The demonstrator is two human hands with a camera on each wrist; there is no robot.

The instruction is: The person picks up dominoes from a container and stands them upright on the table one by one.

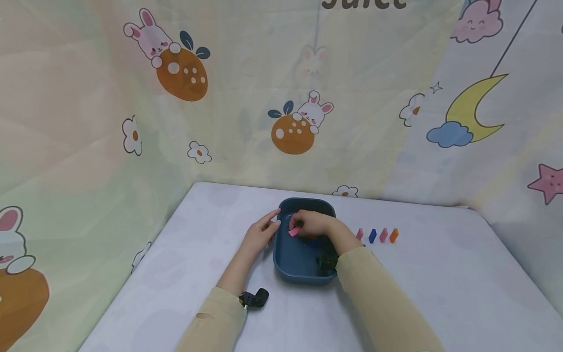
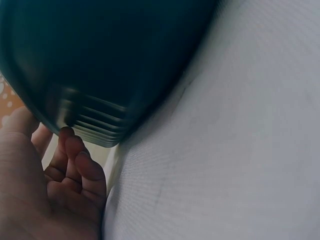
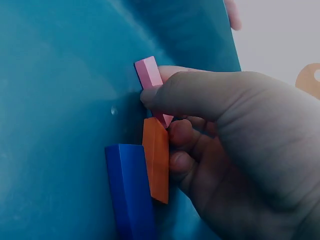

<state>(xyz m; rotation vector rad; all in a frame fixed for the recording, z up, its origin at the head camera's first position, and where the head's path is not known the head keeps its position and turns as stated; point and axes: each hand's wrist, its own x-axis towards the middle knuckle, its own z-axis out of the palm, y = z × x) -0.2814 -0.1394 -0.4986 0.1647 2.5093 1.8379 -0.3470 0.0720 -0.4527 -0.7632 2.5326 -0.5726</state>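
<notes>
A pink block (image 3: 149, 73), pinched, tilts inside the tray (image 1: 292, 261).

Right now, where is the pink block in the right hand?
In the right wrist view, the pink block is upper left of centre, pinched by the right hand inside the tray, above the orange block.

Pale printed fabric (image 1: 246, 58) hanging behind tabletop (image 1: 462, 274) and along both sides, creasing in places. Cartoon rabbit (image 1: 154, 41) hugging orange fruit (image 1: 184, 88) at upper left; second rabbit (image 1: 311, 113) clinging to second fruit (image 1: 292, 142) near centre. Yellow moon (image 1: 464, 110) hanging from printed line (image 1: 513, 39) at right, blue cloud (image 1: 450, 134) overlapping its lower tip; pink star (image 1: 550, 183) showing at right edge. Dark lettering (image 1: 364, 4) running off top edge. White tabletop showing faint round spots (image 1: 162, 269). Soft, even light falling across fabric.
</notes>
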